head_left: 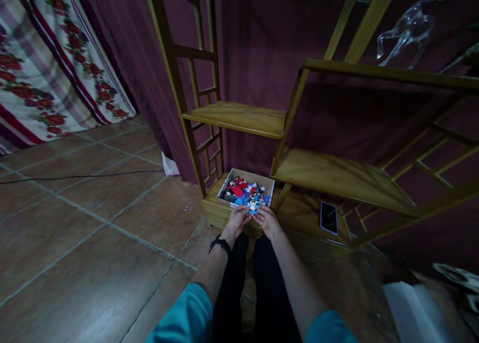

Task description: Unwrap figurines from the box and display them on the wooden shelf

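Observation:
A small toy figurine (253, 206) with a blue base is held between the fingertips of both my hands. My left hand (238, 219) grips it from the left, and my right hand (268, 220) pinches its other side. Just beyond the fingers stands a shallow white cardboard box (254, 174) on the bottom shelf. Many similar figurines (239, 187) lie jumbled in it, with red, blue and purple bases. The held figurine is too small for its details to show. A dark band is on my left wrist.
The wooden shelf unit (239, 116) rises around the box, with a ledge above and uprights on both sides. A phone or tablet (329, 218) lies on the bottom shelf at right. A glass horse (407, 26) stands on the upper right shelf. A black cable (82, 176) crosses the tiled floor.

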Motion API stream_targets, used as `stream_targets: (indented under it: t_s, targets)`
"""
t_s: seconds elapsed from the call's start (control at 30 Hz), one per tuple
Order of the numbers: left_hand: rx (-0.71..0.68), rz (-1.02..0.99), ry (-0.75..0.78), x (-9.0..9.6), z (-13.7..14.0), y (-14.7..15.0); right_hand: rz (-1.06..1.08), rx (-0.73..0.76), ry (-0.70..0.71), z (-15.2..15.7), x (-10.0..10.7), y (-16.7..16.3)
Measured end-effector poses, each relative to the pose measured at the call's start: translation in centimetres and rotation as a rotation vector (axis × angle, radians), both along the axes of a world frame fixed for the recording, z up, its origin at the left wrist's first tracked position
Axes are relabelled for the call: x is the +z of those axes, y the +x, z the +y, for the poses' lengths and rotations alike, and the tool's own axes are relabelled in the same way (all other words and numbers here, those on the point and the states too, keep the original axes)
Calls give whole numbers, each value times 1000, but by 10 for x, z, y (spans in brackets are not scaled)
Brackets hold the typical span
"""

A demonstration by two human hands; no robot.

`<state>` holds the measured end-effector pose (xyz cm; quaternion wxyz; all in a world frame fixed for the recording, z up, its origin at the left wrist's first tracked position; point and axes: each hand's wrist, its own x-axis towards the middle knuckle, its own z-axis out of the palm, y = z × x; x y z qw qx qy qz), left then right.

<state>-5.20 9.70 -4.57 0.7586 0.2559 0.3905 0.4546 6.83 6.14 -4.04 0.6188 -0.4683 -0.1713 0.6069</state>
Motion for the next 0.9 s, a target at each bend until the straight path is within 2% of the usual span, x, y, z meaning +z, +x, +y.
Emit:
stream_targets:
  t_s: [0.9]
  targets:
    - [-49, -19, -15, -8, 6, 0, -23, 9, -23, -2, 6, -1]
